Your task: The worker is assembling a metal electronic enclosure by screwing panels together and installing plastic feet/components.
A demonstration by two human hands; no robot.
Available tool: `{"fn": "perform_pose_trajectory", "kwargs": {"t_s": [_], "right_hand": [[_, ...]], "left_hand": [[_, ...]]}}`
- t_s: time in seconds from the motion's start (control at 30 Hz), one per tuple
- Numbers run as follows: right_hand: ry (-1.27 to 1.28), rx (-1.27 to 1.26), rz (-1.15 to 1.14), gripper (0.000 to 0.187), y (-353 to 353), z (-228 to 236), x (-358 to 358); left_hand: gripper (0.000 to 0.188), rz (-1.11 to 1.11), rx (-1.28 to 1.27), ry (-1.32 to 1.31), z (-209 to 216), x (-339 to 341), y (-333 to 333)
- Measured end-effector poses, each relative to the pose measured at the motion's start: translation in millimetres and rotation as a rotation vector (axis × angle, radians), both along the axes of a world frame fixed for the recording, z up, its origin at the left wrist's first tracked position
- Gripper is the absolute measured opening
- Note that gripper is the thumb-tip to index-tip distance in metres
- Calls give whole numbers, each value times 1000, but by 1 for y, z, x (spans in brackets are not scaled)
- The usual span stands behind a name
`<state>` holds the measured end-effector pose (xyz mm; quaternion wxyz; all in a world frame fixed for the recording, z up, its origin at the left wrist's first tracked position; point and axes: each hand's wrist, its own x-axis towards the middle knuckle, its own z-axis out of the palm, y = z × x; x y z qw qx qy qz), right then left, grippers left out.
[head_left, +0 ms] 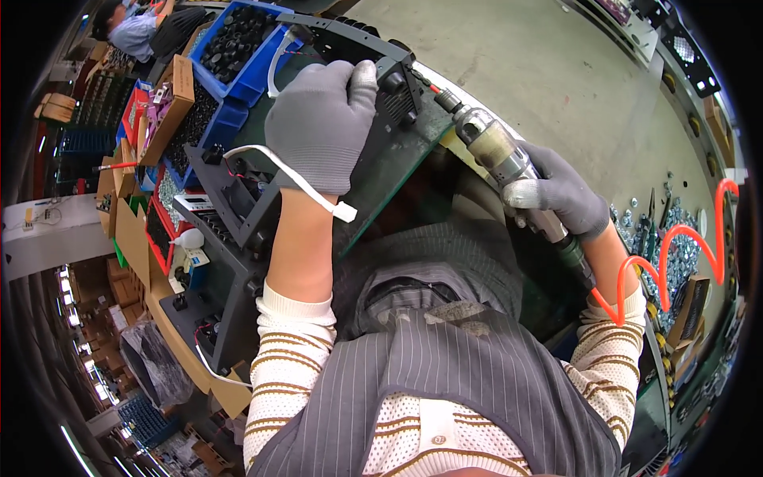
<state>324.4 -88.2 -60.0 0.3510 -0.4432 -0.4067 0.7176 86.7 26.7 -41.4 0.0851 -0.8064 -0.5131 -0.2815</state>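
My right hand (pixel 556 191), in a grey glove, is wrapped round a pneumatic screwdriver (pixel 501 155). The tool's bit tilts up and left, its tip beside the black housing (pixel 350 36) on the bench. Over that housing lies my left hand (pixel 322 119), gloved as well, its fingers curled and the thumb drawn in. Whatever those fingers pinch is hidden by the hand. Round knobs or feet (pixel 393 83) stick out of the housing's side, near the left thumb. A white cable (pixel 274 159) ending in a plug crosses my left wrist.
Left of my arm stand more black housings (pixel 238 199) with wires. Beyond them are a blue bin (pixel 238 48) of black round parts, a red tray (pixel 171 199) and cardboard boxes. An orange coiled hose (pixel 664 262) hangs at right, by loose metal fasteners (pixel 683 238). Another person (pixel 135 36) is at far left.
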Motion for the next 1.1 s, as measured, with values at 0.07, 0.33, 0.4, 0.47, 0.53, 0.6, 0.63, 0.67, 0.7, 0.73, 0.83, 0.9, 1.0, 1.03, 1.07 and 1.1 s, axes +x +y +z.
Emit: {"fn": "perform_pose_trajectory", "kwargs": {"t_s": [0.07, 0.33, 0.4, 0.47, 0.53, 0.6, 0.63, 0.67, 0.7, 0.73, 0.83, 0.9, 1.0, 1.03, 1.07, 1.1], "right_hand": [[-1, -6, 9, 51, 1, 4, -2], [-175, 39, 6, 40, 7, 15, -7], [-252, 69, 17, 61, 8, 10, -6], [-266, 90, 18, 60, 9, 8, -6], [-279, 115, 22, 60, 9, 12, -7], [-253, 78, 47, 37, 8, 21, -9], [-255, 81, 44, 37, 8, 22, -9], [-249, 75, 45, 36, 8, 21, -9], [-243, 72, 48, 35, 8, 20, -9], [-243, 77, 45, 35, 9, 18, -7], [-133, 68, 54, 32, 14, 10, -2], [-63, 15, 72, 30, 16, 8, -1], [-104, 96, 54, 30, 17, 12, -1], [-106, 105, 49, 30, 16, 12, 1], [-59, 70, 52, 30, 15, 12, 3], [-17, 40, 46, 31, 14, 13, 3]], "left_hand": [[37, -4, 42, 47, -2, 0, 1], [39, -25, -20, 56, 1, -1, -2], [39, -39, -6, 48, 0, -1, -2], [39, -35, -19, 56, 2, 0, -4], [39, -27, -30, 66, 4, -1, -4], [38, -29, -22, 76, 3, -2, -4], [38, -32, -18, 74, 3, -2, -5], [38, -29, -31, 68, 3, -2, -5], [38, -24, -41, 63, 4, -2, -6], [38, -26, -36, 63, 4, -1, -6], [38, -25, -44, 60, 4, -1, -4], [38, -3, -82, 61, 5, -1, -3], [38, -16, -63, 34, 6, 3, 0], [38, -20, -54, 32, 6, 3, 0], [38, -34, -22, 49, 7, 3, 0], [37, -56, 17, 61, 7, 3, 2]]}}
